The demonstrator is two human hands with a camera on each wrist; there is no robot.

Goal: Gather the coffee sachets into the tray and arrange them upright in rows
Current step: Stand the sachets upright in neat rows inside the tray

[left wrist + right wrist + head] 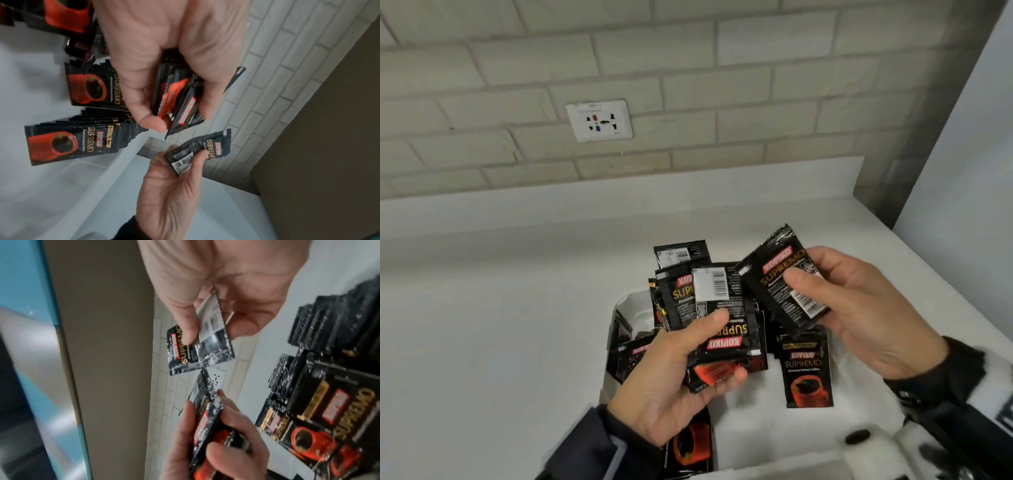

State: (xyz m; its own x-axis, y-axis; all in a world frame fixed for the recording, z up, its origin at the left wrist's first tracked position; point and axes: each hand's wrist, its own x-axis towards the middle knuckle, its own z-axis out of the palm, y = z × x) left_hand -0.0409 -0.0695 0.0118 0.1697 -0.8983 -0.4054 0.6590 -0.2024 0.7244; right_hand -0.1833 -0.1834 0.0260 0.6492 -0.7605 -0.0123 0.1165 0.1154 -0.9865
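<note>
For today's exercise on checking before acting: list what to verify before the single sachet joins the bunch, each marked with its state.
1. Left hand grips the bunch of sachets: ok.
2. Right hand pinches the single sachet: ok.
3. Bunch faces one way: not ok, fronts, backs and an upside-down logo mix.
4. Upright rows standing in the tray: ok.
5. Loose sachets left elsewhere on the counter: cannot tell.

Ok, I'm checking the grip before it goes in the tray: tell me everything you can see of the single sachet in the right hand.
The sachet is a flat, glossy black foil packet with crimped ends, printed with a red Kopiko label, gold Supremo lettering and a white barcode panel. The right hand pinches it, thumb on the printed face, fingers behind. It is held tilted in the air above the tray, close to the bundle in the left hand.
</note>
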